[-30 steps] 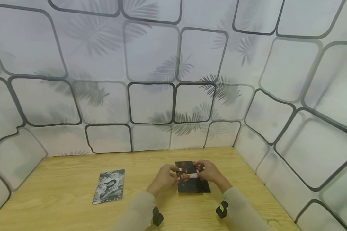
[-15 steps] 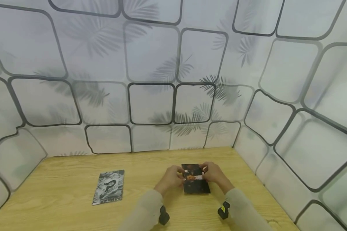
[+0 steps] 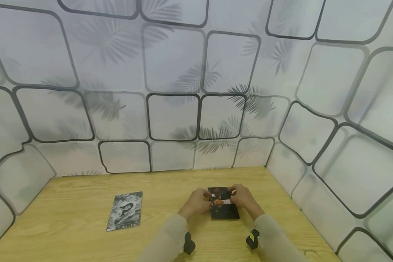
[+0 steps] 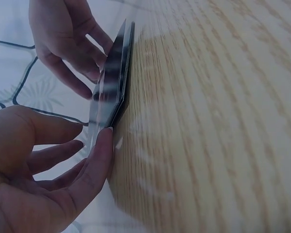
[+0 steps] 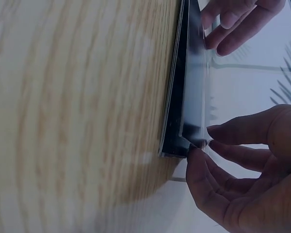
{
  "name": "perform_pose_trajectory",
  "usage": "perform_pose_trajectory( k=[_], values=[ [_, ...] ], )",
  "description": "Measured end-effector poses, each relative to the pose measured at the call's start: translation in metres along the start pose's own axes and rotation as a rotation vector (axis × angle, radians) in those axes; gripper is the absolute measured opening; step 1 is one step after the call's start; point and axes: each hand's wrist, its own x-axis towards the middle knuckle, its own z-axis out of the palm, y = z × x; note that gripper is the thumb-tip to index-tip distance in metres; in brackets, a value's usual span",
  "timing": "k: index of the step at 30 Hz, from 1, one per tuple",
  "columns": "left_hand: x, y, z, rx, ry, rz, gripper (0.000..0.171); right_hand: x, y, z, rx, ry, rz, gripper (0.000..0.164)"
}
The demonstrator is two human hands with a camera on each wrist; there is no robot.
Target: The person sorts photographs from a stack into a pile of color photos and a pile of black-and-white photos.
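A small stack of dark, glossy photo cards point(image 3: 225, 211) lies on the wooden table, right of centre. The top card shows a figure and a pale band. My left hand point(image 3: 198, 201) holds the stack's left edge, its thumb tip touching the layered edges in the left wrist view. At the opposite edge my right hand point(image 3: 243, 198) pinches the top card point(image 5: 195, 97) between thumb and fingertips. That card sits slightly lifted and askew over the lower ones point(image 5: 172, 141) in the right wrist view. How many cards are stacked I cannot tell.
A black-and-white photo card point(image 3: 125, 211) lies flat on the left part of the table point(image 3: 82, 203). Patterned walls point(image 3: 170, 120) close off the back and both sides. Each wrist carries a small black camera point(image 3: 189, 243).
Both hands have shifted slightly right with the stack. The top card, earlier offset to the left with a lower card showing at its right, now nearly covers the stack. The black-and-white card stays put.
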Motion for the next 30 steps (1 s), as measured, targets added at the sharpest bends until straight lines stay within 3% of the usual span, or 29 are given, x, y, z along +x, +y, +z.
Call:
perform_pose_trajectory(
  k=[15, 22, 25, 30],
  values=[
    [-0.004, -0.001, 0.0, -0.048, -0.003, -0.032, 0.035, -0.004, 0.0, 0.001, 0.004, 0.007, 0.02, 0.03],
    [-0.012, -0.002, -0.006, -0.082, 0.003, -0.037, 0.036, -0.003, -0.005, 0.004, -0.085, 0.04, -0.034, 0.03],
    [-0.015, -0.003, -0.009, -0.063, -0.006, -0.022, 0.037, -0.001, -0.011, 0.007, -0.119, 0.065, -0.083, 0.033],
    [-0.021, -0.005, -0.019, 0.032, -0.009, 0.025, 0.039, -0.002, -0.025, 0.01, -0.075, 0.081, -0.132, 0.034]
  ],
)
